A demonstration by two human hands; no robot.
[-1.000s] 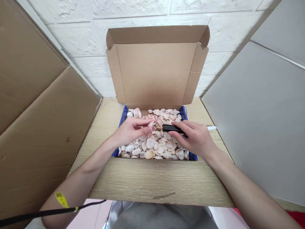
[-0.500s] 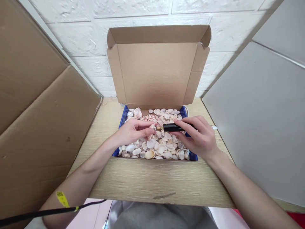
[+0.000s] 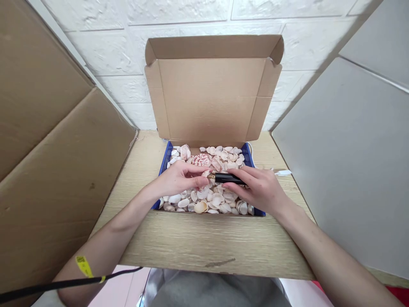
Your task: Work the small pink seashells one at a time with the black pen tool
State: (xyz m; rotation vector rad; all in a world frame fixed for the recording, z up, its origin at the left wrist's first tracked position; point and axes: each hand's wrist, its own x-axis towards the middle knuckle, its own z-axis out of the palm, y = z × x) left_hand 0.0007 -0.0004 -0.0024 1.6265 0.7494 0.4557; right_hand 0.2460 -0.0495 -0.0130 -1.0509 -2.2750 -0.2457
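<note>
My left hand (image 3: 180, 178) pinches a small pale shell (image 3: 206, 173) between thumb and fingers, above the left half of an open box. From the right, my right hand (image 3: 260, 185) grips a black pen-shaped tool (image 3: 230, 178), whose brass-coloured tip (image 3: 212, 176) points left at the shell. Whether tip and shell touch is too small to tell. Beneath both hands the blue-sided box (image 3: 165, 160) holds many white and pinkish shells (image 3: 217, 199). A larger red-and-white scallop shell (image 3: 201, 160) lies behind my left fingers.
The raised cardboard lid (image 3: 211, 96) leans near the white brick wall (image 3: 108, 51). Cardboard (image 3: 67, 166) flanks the wooden table (image 3: 204, 238) on the left, a grey panel (image 3: 351, 162) on the right. A black cable (image 3: 47, 285) crosses the lower left.
The tool and my right hand have moved slightly left and downward. My right hand has tilted, uncovering more of the white cable behind it. My left hand keeps its hold with a small shift.
</note>
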